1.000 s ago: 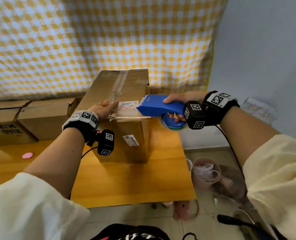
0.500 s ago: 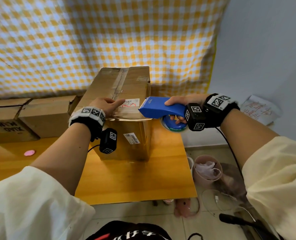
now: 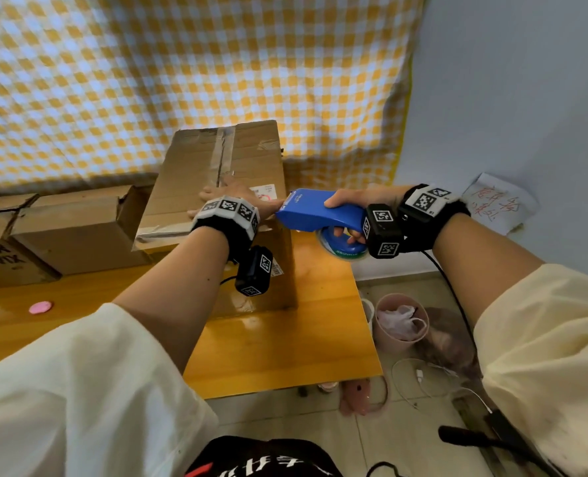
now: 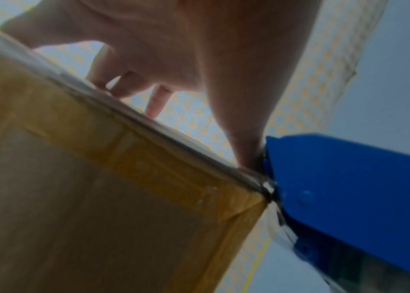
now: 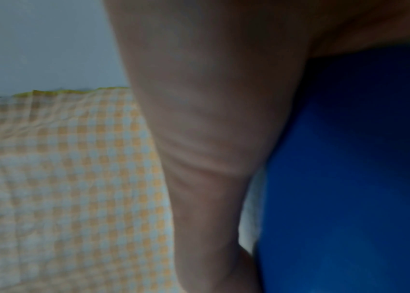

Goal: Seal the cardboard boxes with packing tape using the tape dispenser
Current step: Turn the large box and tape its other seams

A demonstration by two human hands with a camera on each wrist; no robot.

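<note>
A tall cardboard box [image 3: 196, 173] stands on the wooden table [image 3: 285, 352], with old tape along its top seam. My left hand [image 3: 227, 194] lies flat on the box top near its front right corner, fingers spread [image 4: 153, 103], thumb pressing down beside the dispenser's nose. My right hand [image 3: 351, 204] grips the handle of the blue tape dispenser [image 3: 320, 211], whose front end meets the box's top right corner [image 4: 266, 190]. The blue tape roll [image 3: 340, 246] hangs under the handle. In the right wrist view only a finger and the blue dispenser body [image 5: 349, 168] show.
Two lower cardboard boxes [image 3: 62, 228] sit to the left against the yellow checked cloth [image 3: 217, 63]. A pink disc [image 3: 39, 307] lies on the table at left. Right of the table edge, a pink bin [image 3: 399, 325], cables and a paper note [image 3: 495, 204] on the wall.
My left hand slid right and further onto the box top, toward the dispenser's nose. The dispenser stayed at the box's front right corner.
</note>
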